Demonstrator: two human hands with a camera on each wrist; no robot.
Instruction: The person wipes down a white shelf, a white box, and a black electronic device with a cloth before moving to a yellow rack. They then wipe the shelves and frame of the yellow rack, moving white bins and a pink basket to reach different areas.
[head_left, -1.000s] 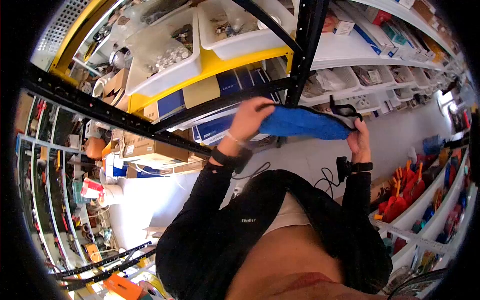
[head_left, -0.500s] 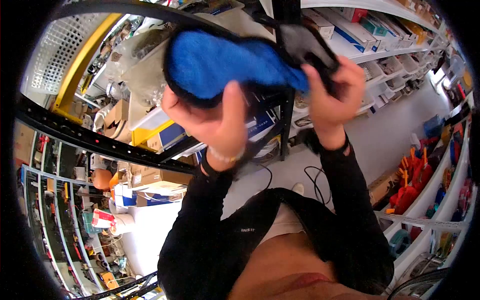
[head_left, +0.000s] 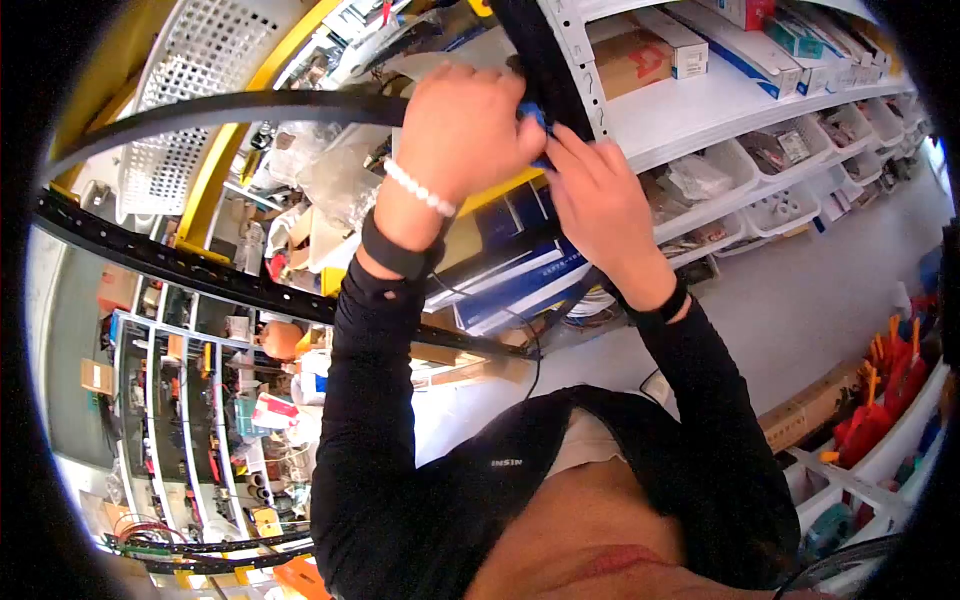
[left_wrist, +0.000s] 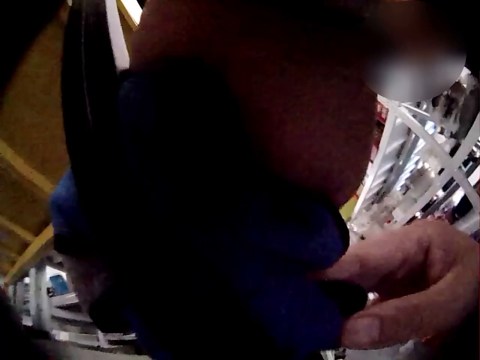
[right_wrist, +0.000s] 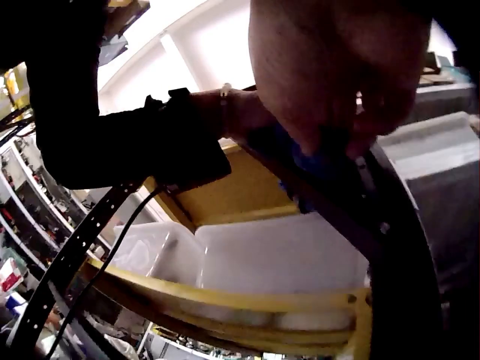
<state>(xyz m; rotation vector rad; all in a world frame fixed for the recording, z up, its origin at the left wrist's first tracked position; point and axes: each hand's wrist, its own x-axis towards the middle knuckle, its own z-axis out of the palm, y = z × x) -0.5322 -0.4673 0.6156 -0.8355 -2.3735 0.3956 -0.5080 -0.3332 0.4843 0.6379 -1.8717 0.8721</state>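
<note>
Bunched blue cloth with black edging point(left_wrist: 255, 255) fills the lower middle of the left wrist view; only a small blue part point(head_left: 537, 118) shows between the hands in the head view. Curled over it is the left hand point(head_left: 465, 135), close to a black upright post point(head_left: 545, 60). From the other side the right hand point(head_left: 605, 215) meets it; in the left wrist view its thumb and a finger point(left_wrist: 397, 315) pinch the cloth's edge. In the right wrist view the right hand point(right_wrist: 337, 67) covers part of the blue cloth point(right_wrist: 319, 161). Most of the cloth is hidden.
A white shelf point(head_left: 650, 115) with long boxes and baskets stands right of the post. A perforated white basket point(head_left: 200, 90) is at upper left, beside a yellow beam. A black rack rail point(head_left: 240, 280) crosses at left. Red items point(head_left: 865, 425) lie on shelves at lower right.
Both hands have moved up toward the black post and closer together. The blue cloth, spread out between them before, is now bunched and mostly covered by the hands. The view has shifted.
</note>
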